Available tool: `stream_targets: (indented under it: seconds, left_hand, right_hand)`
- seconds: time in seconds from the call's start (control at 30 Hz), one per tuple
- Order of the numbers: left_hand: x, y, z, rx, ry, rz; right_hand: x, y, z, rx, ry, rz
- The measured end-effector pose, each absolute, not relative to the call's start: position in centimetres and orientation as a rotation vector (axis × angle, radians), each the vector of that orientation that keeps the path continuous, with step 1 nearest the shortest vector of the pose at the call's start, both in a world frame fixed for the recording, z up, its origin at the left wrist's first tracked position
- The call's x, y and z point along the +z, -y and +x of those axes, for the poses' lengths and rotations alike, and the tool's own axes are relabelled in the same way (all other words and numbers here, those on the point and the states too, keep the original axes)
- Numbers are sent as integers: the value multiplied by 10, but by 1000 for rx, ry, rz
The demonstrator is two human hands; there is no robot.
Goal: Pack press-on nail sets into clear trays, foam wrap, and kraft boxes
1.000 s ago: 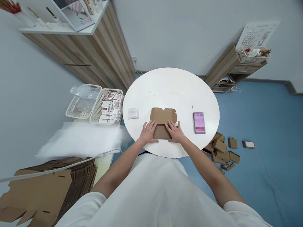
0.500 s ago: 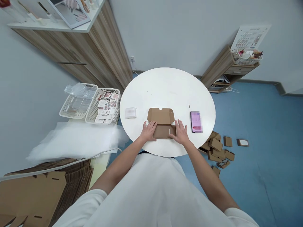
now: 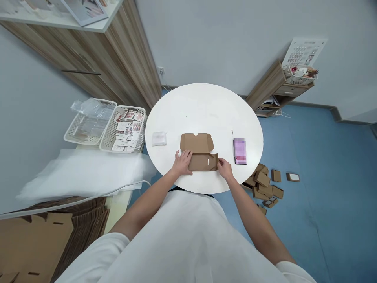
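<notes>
A brown cardboard box (image 3: 198, 162) lies with its lid (image 3: 196, 142) folded back, away from me, on the round white table (image 3: 203, 106). My left hand (image 3: 183, 162) spans the box's left end, fingers at the fold and thumb at the front edge. At the opposite end my right hand (image 3: 225, 168) has its fingers closed on the raised right side flap (image 3: 217, 160). A small white slot shows in the box floor. To the left lies a clear plastic packet (image 3: 159, 138); to the right, a phone (image 3: 240, 151) with a pink screen.
White baskets hold printed cards (image 3: 128, 129) and clear plastic packaging (image 3: 92, 122) at left. Nearer are white sheets (image 3: 88, 167) and stacked flat cardboard (image 3: 32, 243). Folded boxes (image 3: 263, 184) lie on the floor at right. A cabinet (image 3: 129, 51) stands behind left.
My right hand has moved from lying spread over the box's right end to gripping its side flap, which now stands up. My left hand keeps its place on the box.
</notes>
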State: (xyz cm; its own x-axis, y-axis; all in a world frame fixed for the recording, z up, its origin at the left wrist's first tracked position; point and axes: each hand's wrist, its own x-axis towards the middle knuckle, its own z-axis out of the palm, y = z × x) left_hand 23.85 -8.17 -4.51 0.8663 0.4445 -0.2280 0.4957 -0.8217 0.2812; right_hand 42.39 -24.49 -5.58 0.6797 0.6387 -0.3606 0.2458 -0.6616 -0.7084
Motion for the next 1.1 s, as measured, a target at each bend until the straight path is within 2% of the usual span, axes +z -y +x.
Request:
stream_targets:
  seconds: [0.5,0.73,1.1]
  left_hand:
    - [-46,89,243,-217,-756,2658]
    - [-45,90,244,-208,-756,2657]
    - [-51,90,243,-198,-749,2678]
  right_hand:
    - [-27,235,403,712,875,-2318]
    - [-39,230,398,670,1006,-2323]
    - [-56,226,416,863,611,-2124]
